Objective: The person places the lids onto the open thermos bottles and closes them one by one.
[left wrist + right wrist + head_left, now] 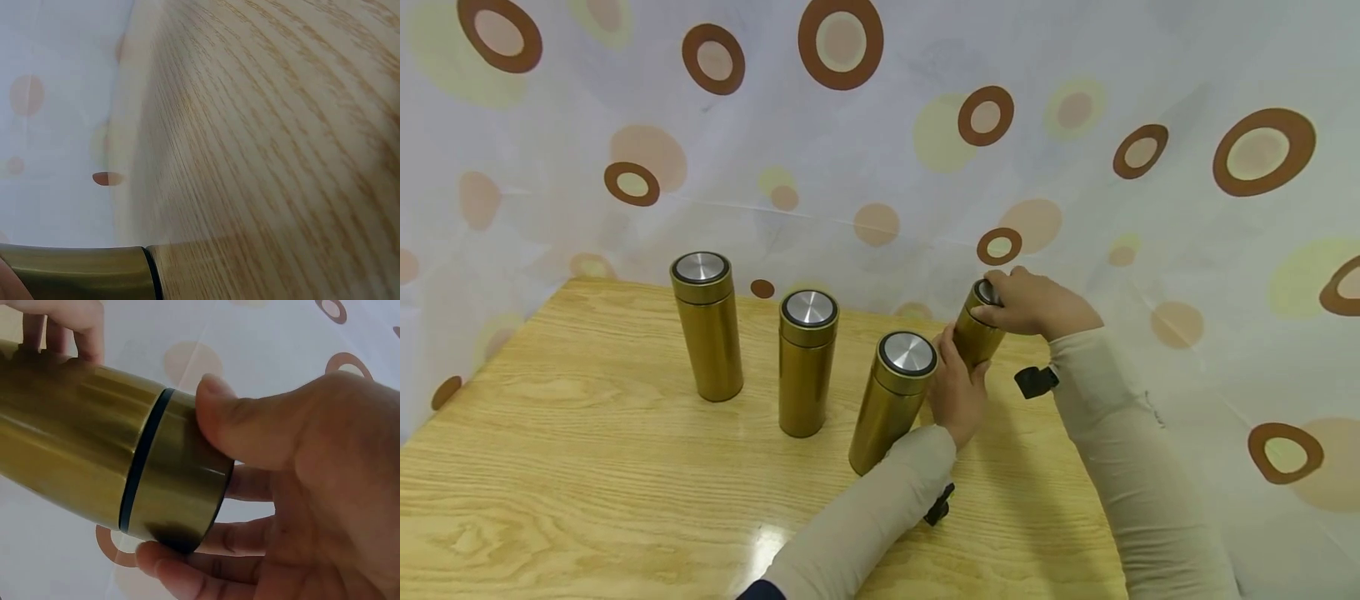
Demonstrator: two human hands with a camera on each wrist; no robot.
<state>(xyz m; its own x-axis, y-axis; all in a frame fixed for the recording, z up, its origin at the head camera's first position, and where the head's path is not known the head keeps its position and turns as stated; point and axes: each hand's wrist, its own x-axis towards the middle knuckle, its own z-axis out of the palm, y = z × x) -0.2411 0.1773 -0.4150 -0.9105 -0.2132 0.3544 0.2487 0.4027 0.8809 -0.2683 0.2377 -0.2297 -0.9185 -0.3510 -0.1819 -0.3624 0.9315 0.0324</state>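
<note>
A gold thermos flask (974,340) stands at the right of the table, between my two hands. My left hand (958,398) grips its body low down. Around the lid (181,469) curl the thumb and fingers of my right hand (1033,304), partly covering the steel top. In the right wrist view, a dark ring separates lid from body, and left-hand fingers (59,331) lie against the body. The left wrist view catches the flask's lower end (87,272) by the table. Just left of my left hand, another gold flask (891,400) stands upright.
Two more gold flasks, one in the middle (807,367) and one farther left (709,333), stand upright on the wooden table (587,467). Behind and to the right hangs a pale sheet (760,125) with brown and peach circles, close to the table's back edge.
</note>
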